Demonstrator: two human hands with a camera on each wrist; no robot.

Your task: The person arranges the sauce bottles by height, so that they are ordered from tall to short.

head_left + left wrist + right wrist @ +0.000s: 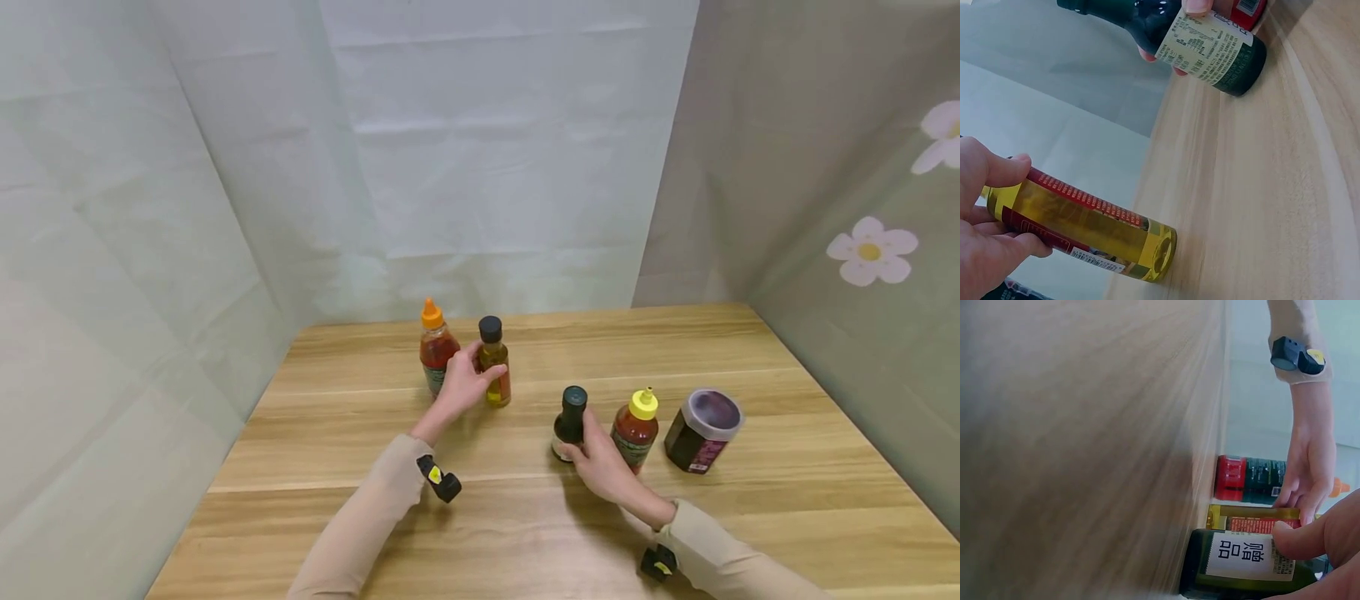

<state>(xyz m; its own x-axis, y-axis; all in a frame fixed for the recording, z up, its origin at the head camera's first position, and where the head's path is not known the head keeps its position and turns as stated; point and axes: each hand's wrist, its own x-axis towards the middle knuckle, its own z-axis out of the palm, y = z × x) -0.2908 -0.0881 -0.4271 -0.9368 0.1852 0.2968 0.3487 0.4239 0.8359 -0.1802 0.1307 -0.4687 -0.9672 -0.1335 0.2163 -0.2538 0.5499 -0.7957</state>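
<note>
Toward the back of the table, my left hand (461,382) grips a bottle of yellow oil (497,389) with a black cap. In the left wrist view its thumb and fingers wrap the upper body of this bottle, above a red label; the base is right at the tabletop. Nearer and to the right, my right hand (602,463) holds a dark green glass bottle (573,410) around its body, below the dark cap. The right wrist view shows my thumb across its white label (1235,556). Both bottles look upright in the head view.
An orange-capped red sauce bottle (437,346) stands just left of my left hand, partly hidden by it. Close right of my right hand are a yellow-capped red sauce bottle (635,429) and a dark jar (686,442) with a pale lid. Pale cloth (495,167) surrounds the wooden table (315,417).
</note>
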